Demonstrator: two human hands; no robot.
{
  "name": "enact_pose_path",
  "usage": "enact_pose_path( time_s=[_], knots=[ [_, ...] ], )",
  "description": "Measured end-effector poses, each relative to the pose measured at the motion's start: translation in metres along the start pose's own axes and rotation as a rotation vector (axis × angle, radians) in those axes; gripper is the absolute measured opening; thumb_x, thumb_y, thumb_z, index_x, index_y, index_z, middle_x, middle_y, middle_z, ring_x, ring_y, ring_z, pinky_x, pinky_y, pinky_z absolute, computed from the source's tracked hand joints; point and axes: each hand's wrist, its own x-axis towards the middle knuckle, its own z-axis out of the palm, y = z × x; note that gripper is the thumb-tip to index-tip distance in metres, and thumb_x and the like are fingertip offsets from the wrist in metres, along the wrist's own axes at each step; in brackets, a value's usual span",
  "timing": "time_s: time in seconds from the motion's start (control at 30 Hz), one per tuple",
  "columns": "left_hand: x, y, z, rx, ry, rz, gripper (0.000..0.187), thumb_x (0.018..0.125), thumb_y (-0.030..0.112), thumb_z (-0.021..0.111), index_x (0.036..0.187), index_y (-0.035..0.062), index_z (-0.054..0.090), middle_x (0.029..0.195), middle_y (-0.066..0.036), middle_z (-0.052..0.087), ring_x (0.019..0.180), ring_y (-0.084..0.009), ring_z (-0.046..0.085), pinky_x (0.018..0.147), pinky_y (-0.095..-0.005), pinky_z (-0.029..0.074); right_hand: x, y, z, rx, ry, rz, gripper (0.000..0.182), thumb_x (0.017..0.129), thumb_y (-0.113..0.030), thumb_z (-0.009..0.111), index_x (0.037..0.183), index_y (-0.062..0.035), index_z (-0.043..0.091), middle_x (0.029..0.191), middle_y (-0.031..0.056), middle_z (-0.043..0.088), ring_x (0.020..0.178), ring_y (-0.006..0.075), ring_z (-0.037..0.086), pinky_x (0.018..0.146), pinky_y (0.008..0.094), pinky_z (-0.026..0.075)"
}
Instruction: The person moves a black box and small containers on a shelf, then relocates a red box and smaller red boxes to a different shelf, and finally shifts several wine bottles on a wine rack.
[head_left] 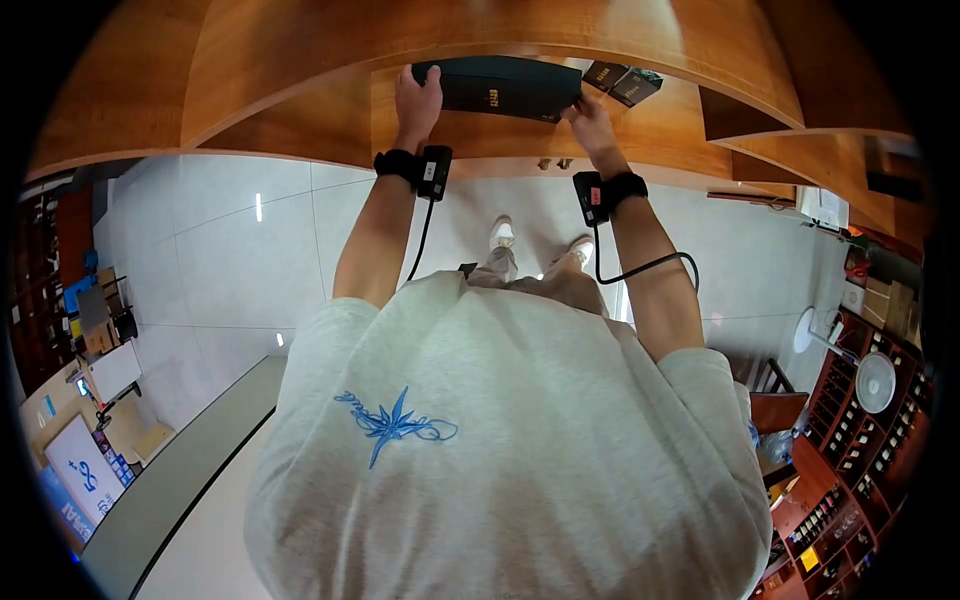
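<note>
A long dark green box with small gold lettering lies in a wooden shelf compartment. My left hand grips its left end, the thumb over the near top edge. At its right end, my right hand closes its fingers on the corner. Just behind that corner, smaller dark boxes with gold print stand on the same shelf board. The far side of the long box is hidden under the upper shelf.
Wooden shelf panels curve above and around my hands. Cabled black devices are strapped on both wrists. A pale tiled floor lies below. A long counter is at left; a white fan and bottle racks are at right.
</note>
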Motion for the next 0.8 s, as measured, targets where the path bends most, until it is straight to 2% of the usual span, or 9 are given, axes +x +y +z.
enact_pose_path(
  time_s=[0.03, 0.13, 0.23, 0.37, 0.43, 0.53, 0.6, 0.63, 0.8],
  knots=[
    [-0.001, 0.002, -0.001, 0.048, 0.039, 0.029, 0.067, 0.099, 0.038, 0.062, 0.144, -0.0096, 0.051, 0.13, -0.027, 0.066, 0.121, -0.038, 0.064, 0.102, -0.0422, 0.049, -0.002, 0.004, 0.001, 0.011, -0.008, 0.0, 0.056, 0.09, 0.007, 0.061, 0.145, 0.0053, 0.052, 0.143, 0.0141, 0.062, 0.136, 0.0217, 0.055, 0.112, 0.0321, 0.043],
    [0.0, 0.019, -0.013, -0.034, -0.105, -0.068, 0.069, 0.099, 0.041, 0.062, 0.144, -0.0097, 0.05, 0.131, -0.028, 0.065, 0.123, -0.0389, 0.063, 0.104, -0.0432, 0.047, -0.009, 0.008, 0.002, -0.025, 0.009, -0.073, 0.059, 0.09, 0.005, 0.063, 0.147, 0.0055, 0.05, 0.145, 0.0158, 0.06, 0.14, 0.023, 0.053, 0.116, 0.032, 0.04],
    [0.001, 0.016, -0.008, -0.001, -0.021, -0.038, 0.067, 0.099, 0.04, 0.062, 0.142, -0.0098, 0.052, 0.128, -0.028, 0.066, 0.12, -0.0395, 0.064, 0.104, -0.043, 0.047, -0.016, 0.009, 0.006, -0.034, 0.025, -0.09, 0.062, 0.09, 0.002, 0.065, 0.149, 0.0063, 0.048, 0.149, 0.0182, 0.058, 0.145, 0.0249, 0.049, 0.118, 0.0319, 0.038],
    [-0.004, 0.017, -0.012, -0.06, -0.034, 0.006, 0.064, 0.1, 0.036, 0.062, 0.143, -0.0092, 0.049, 0.139, -0.029, 0.058, 0.131, -0.0401, 0.056, 0.111, -0.0439, 0.042, -0.011, 0.019, 0.003, -0.129, 0.076, -0.073, 0.063, 0.089, -0.004, 0.069, 0.148, 0.0055, 0.049, 0.148, 0.0224, 0.059, 0.144, 0.0291, 0.051, 0.116, 0.034, 0.041],
    [-0.017, 0.017, -0.012, -0.099, 0.024, 0.043, 0.058, 0.099, 0.032, 0.063, 0.137, -0.0098, 0.05, 0.141, -0.029, 0.053, 0.134, -0.041, 0.051, 0.113, -0.0464, 0.039, -0.005, 0.015, -0.011, -0.363, 0.177, -0.163, 0.06, 0.089, -0.008, 0.071, 0.145, 0.0037, 0.052, 0.144, 0.0239, 0.061, 0.14, 0.0317, 0.055, 0.112, 0.0361, 0.045],
    [-0.031, -0.019, -0.014, -0.111, 0.095, 0.099, 0.067, 0.1, 0.033, 0.064, 0.147, -0.0096, 0.041, 0.15, -0.027, 0.046, 0.142, -0.0393, 0.044, 0.119, -0.0461, 0.034, 0.017, -0.009, -0.052, -0.619, 0.311, -0.399, 0.053, 0.09, -0.015, 0.072, 0.139, -0.0014, 0.059, 0.135, 0.0224, 0.068, 0.127, 0.0373, 0.064, 0.103, 0.0418, 0.053],
    [-0.046, -0.034, -0.031, -0.083, 0.03, 0.122, 0.068, 0.102, 0.031, 0.064, 0.151, -0.0085, 0.038, 0.153, -0.027, 0.045, 0.144, -0.0386, 0.043, 0.12, -0.0446, 0.033, 0.024, -0.064, -0.068, -0.86, 0.364, -0.224, 0.048, 0.09, -0.021, 0.073, 0.134, -0.0041, 0.063, 0.128, 0.021, 0.071, 0.119, 0.0393, 0.067, 0.098, 0.044, 0.055],
    [-0.057, -0.041, -0.039, -0.074, -0.001, 0.133, 0.069, 0.102, 0.03, 0.065, 0.153, -0.008, 0.037, 0.154, -0.027, 0.044, 0.145, -0.0382, 0.042, 0.121, -0.0439, 0.032, 0.037, -0.067, -0.083, -0.974, 0.392, -0.238, 0.048, 0.09, -0.022, 0.073, 0.134, -0.0041, 0.063, 0.128, 0.021, 0.071, 0.119, 0.0392, 0.067, 0.098, 0.044, 0.055],
    [-0.105, -0.085, -0.065, -0.006, -0.007, 0.179, 0.058, 0.106, 0.02, 0.062, 0.155, 0.001, 0.039, 0.154, -0.02, 0.049, 0.144, -0.0328, 0.047, 0.118, -0.0449, 0.038, 0.097, -0.035, -0.14, -1.246, 0.242, -0.377, 0.047, 0.09, -0.022, 0.073, 0.133, -0.0041, 0.063, 0.127, 0.021, 0.071, 0.119, 0.0391, 0.067, 0.098, 0.0441, 0.055]
  ],
)
